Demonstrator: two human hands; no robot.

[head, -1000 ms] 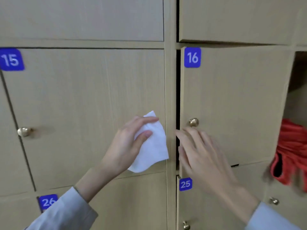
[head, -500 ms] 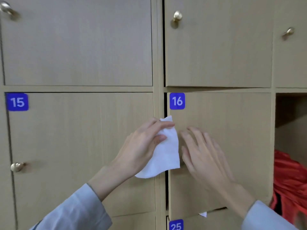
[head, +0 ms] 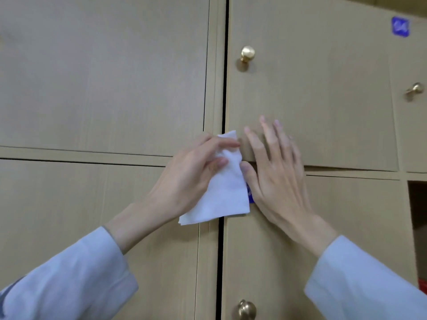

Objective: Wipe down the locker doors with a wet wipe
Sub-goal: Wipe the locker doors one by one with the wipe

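Holding a white wet wipe [head: 223, 188] pinched between thumb and fingers, the person's left hand [head: 187, 179] sits right at the vertical gap between two columns of light wood locker doors, so the wipe hangs down over that dark seam and partly covers a blue number sticker [head: 250, 195] that's mostly hidden. The right hand [head: 275, 172] is just beside it, fingers straight and spread, lying flat against the bottom edge of the upper right locker door [head: 323, 100], with the thumb nearly touching the wipe. Both arms are in pale blue sleeves [head: 69, 280]. That upper right door has a brass knob [head: 247, 54] near its left edge, and its lower edge looks a bit out of line with the frame. Another knob [head: 416, 88] shows on the next door to the right, under a blurry blue label [head: 400, 26] that can't be read. A third knob [head: 245, 309] peeks in at the bottom on the lower right door [head: 288, 262], and there's an open compartment [head: 417, 222] at the far right edge.
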